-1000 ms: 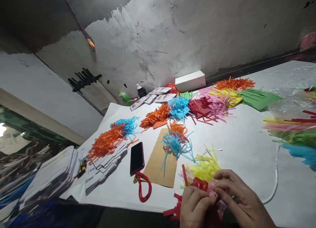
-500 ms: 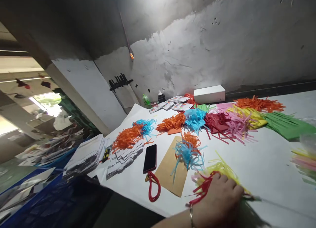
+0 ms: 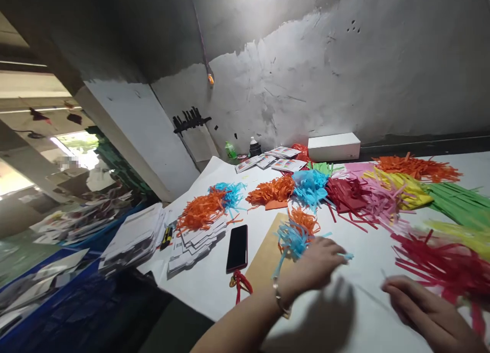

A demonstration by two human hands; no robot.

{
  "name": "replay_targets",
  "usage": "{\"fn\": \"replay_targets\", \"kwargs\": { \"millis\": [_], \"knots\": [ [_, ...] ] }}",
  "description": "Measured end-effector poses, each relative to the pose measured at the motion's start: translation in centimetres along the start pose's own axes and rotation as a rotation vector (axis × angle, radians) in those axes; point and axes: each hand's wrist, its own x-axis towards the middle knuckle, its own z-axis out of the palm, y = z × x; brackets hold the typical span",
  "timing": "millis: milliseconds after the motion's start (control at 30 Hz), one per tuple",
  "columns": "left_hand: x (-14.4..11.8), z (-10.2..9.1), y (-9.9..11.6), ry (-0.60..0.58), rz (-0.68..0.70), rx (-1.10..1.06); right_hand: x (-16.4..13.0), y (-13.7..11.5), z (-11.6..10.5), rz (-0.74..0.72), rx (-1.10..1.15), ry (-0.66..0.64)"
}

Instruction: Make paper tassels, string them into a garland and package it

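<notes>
Toward four o'clock on the white-covered table (image 3: pixel 212 286), we've got both hands out: our left hand (image 3: pixel 320 263), palm down and loosely curled, is over the light-blue strips (image 3: pixel 293 241), their tangle at its ten o'clock; whether it grips any, we can't tell. Our right hand (image 3: pixel 424 312), at the left's four o'clock, is drawn to a pinch, seemingly on a pale sliver (image 3: pixel 383 274) too faint to name. Handling this well, we'd judge, means a light, even touch, gathering strips near their middle so the papery ends neither crease nor tear. And what textures! Crinkly orange strips (image 3: pixel 304 220) curl against the blue, above a smooth brown sheet (image 3: pixel 264 258); crimson strips (image 3: pixel 440 263) fan out, blurred, at our right hand's one o'clock; a glossy black phone (image 3: pixel 237 248) lies slab-flat at our left's nine.
</notes>
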Motion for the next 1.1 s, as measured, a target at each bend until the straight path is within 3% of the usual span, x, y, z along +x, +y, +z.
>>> {"fn": "replay_targets", "kwargs": {
  "millis": [100,200,333,500,600,667,733,800,867,933,1000,1100],
  "knots": [
    [-5.0,-1.9,-6.6,-0.008,-0.124,-0.029,3.6,0.8,4.6,-0.037,-0.014,-0.161],
    [-6.7,-2.2,-8.9,0.047,-0.232,-0.091,4.9,2.7,7.4,-0.087,-0.021,-0.212],
    [-6.0,-1.1,-6.1,0.179,-0.414,-0.245,3.1,4.9,8.0,-0.002,0.023,-0.214],
    [-4.5,3.4,-1.3,0.368,-0.656,-0.842,1.8,3.8,7.9,0.217,0.202,-0.131],
    [-4.9,6.6,0.0,0.462,-0.681,-0.857,2.5,2.7,8.0,0.378,0.336,-0.112],
    [-5.5,7.9,0.3,0.477,-0.683,-0.860,3.1,2.3,8.0,0.406,0.406,-0.212],
    [-6.1,7.9,0.3,0.464,-0.706,-0.918,3.5,2.1,7.9,0.392,0.452,-0.318],
    [-6.5,7.0,0.1,0.496,-0.766,-0.962,3.7,1.8,7.6,0.395,0.476,-0.335],
    [-6.5,5.5,0.0,0.639,-0.852,-0.871,3.9,1.5,7.1,0.393,0.466,-0.284],
    [-5.9,4.3,0.5,0.845,-0.872,-0.639,4.2,0.9,6.4,0.356,0.414,-0.228],
    [-4.7,3.8,1.8,0.949,-0.753,-0.449,4.4,0.2,5.6,0.308,0.355,-0.194],
    [-2.3,4.0,4.4,0.862,-0.566,-0.531,4.6,-0.8,4.2,0.246,0.331,-0.180]
  ]
}}
